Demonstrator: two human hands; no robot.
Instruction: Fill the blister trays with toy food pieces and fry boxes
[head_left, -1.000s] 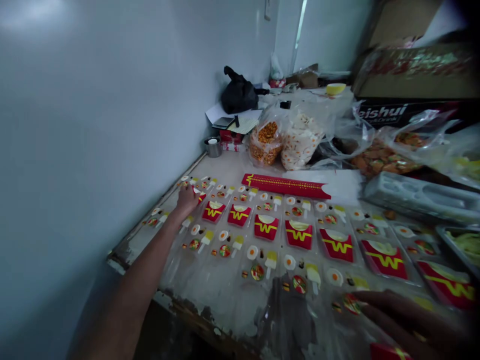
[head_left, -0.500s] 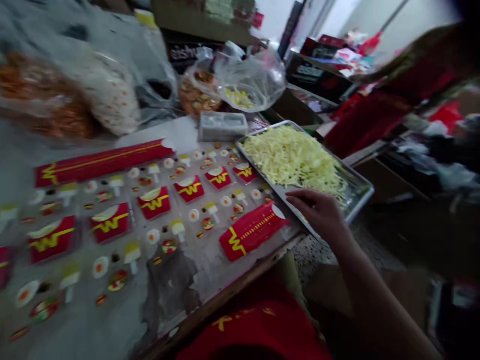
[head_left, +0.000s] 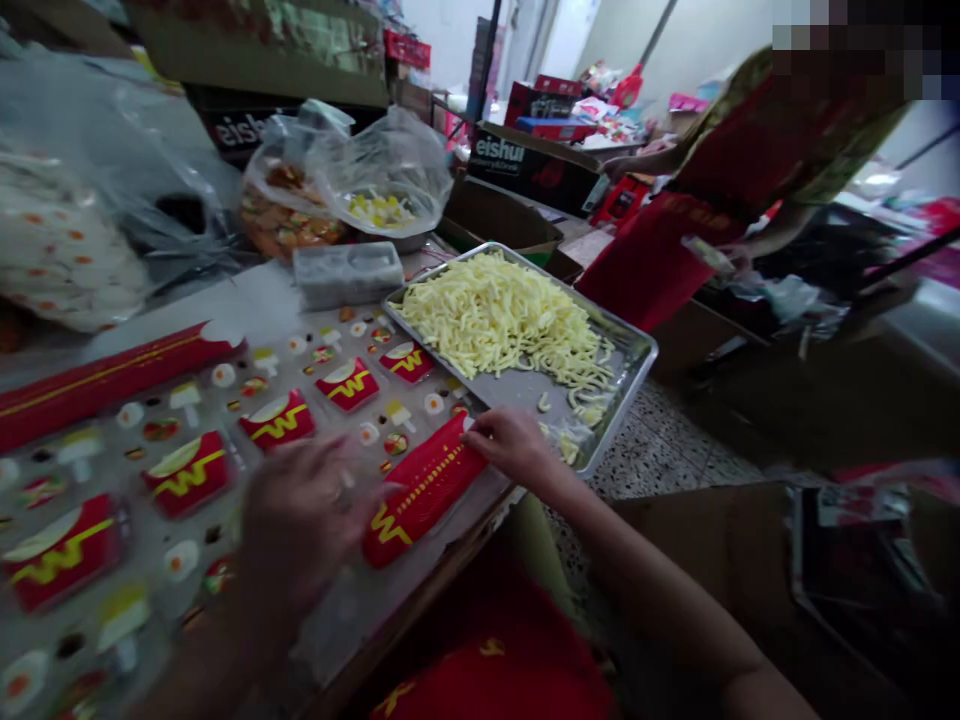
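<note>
My right hand (head_left: pixel 514 445) is closed, its thumb and fingertips pinched at the upper end of a long nested stack of red French-fry cartons (head_left: pixel 427 490). My left hand (head_left: pixel 307 510) is smeared by motion over the table, just left of that stack; its fingers do not show clearly. Just beyond my right hand, a metal tray (head_left: pixel 499 388) carries a heap of pale yellow toy fries (head_left: pixel 502 310). Rows of clear plastic packs hold single red cartons with a yellow W (head_left: pixel 187 475), along with small toy eggs (head_left: pixel 433 403), pizzas and ice pops (head_left: pixel 399 413).
Another long red carton stack (head_left: pixel 112 380) lies at the left. Behind are a grey box-shaped block (head_left: pixel 349 273), plastic bags of small pieces (head_left: pixel 289 215) and a black carton (head_left: pixel 532 170). A co-worker in a red apron (head_left: pixel 637 260) stands at right, holding a small pack.
My left hand has come into view over the packs. My right hand has gone from the tray's edge to the end of the red carton stack. The view has turned right.
</note>
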